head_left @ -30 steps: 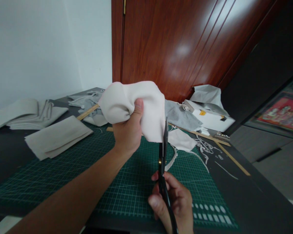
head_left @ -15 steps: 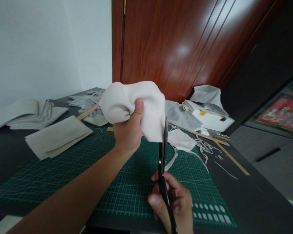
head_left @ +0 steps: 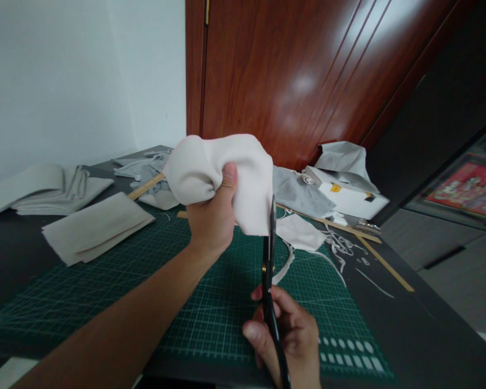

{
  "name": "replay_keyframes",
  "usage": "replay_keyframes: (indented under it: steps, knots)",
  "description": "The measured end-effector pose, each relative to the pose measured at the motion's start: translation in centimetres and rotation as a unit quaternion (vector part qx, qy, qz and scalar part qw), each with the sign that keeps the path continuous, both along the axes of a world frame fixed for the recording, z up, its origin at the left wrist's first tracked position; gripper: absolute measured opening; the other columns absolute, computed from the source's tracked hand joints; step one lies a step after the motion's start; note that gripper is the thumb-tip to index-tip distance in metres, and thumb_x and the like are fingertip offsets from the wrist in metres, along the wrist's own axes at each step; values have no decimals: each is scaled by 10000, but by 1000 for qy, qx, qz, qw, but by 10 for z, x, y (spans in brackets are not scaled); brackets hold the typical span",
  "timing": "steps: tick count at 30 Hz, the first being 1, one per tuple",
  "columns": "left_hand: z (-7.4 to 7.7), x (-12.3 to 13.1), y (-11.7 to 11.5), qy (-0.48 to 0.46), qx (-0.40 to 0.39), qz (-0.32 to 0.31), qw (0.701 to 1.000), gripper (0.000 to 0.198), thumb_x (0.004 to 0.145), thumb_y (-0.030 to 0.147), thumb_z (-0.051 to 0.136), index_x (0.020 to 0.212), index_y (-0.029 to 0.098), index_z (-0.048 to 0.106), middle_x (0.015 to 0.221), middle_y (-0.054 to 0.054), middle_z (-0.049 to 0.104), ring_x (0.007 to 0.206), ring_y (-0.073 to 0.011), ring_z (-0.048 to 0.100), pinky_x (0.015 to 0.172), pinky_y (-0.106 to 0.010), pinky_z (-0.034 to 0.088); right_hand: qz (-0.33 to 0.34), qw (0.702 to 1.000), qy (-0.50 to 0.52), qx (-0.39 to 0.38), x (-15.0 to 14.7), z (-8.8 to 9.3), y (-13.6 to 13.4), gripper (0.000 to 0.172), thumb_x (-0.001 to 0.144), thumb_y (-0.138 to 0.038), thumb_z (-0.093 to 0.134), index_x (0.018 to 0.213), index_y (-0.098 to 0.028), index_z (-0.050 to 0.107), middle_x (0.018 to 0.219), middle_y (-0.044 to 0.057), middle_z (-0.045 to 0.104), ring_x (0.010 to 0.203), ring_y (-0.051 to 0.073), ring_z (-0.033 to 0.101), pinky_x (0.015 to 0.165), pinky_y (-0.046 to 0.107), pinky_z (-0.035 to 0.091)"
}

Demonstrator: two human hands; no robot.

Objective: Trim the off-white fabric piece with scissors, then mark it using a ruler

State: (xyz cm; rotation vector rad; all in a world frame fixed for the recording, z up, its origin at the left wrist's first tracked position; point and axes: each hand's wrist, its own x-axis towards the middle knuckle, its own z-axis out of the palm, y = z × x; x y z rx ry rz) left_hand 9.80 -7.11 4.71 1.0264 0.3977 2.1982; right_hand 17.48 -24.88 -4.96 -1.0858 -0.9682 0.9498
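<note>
The white fabric [head_left: 253,186] lies ahead and to the left of my right hand [head_left: 289,335], its right edge meeting the blades of the black scissors [head_left: 269,281]. Their long axis runs nearly straight away from me, along that edge, with the handles in my right hand's grasp. My left hand [head_left: 211,221] is nearer the fabric and is clamped on it, thumb on the near face, bunching it into folds and holding it up off the surface. The blades show almost edge-on, so I can't quite tell how far apart they stand or how much cloth lies between them. Below is a green gridded cutting mat [head_left: 222,302] on a dark table [head_left: 413,340]. A folded beige cloth [head_left: 97,227] lies to my left, partly over the mat; thin pale offcuts [head_left: 342,246] lie on the right, near a white box [head_left: 348,197]. Beyond the table stand a pale wall [head_left: 65,81] and a glossy reddish-brown door [head_left: 267,70].
</note>
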Motion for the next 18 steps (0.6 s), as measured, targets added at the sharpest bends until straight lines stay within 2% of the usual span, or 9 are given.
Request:
replay_keyframes:
  steps: [5, 12, 18]
  knots:
    - [0, 1, 3, -3, 1, 17, 1000, 433, 845, 527, 890, 1153, 239, 795, 1222, -23, 827, 1256, -202, 744, 1181, -332, 548, -3, 1000, 2, -9, 1, 0, 0, 435, 642, -407, 1041, 978, -259, 808, 601, -87, 556, 460, 71, 382, 424, 207, 249]
    - [0, 0, 4, -2, 0, 18, 1000, 447, 840, 520, 895, 1188, 262, 785, 1256, -13, 817, 1353, -219, 694, 1203, -341, 536, -17, 1000, -7, 1, -1, -3, -1, 415, 718, -526, 982, 982, -262, 802, 606, -83, 542, 459, 67, 361, 416, 205, 247]
    - [1, 0, -4, -10, -4, -10, 1000, 407, 888, 444, 884, 1202, 209, 778, 1313, -51, 802, 1306, -205, 712, 1245, -358, 495, 4, 1000, 17, 23, 1, -8, 0, 525, 679, -551, 1015, 1059, -262, 797, 631, -79, 543, 493, 80, 372, 431, 212, 272]
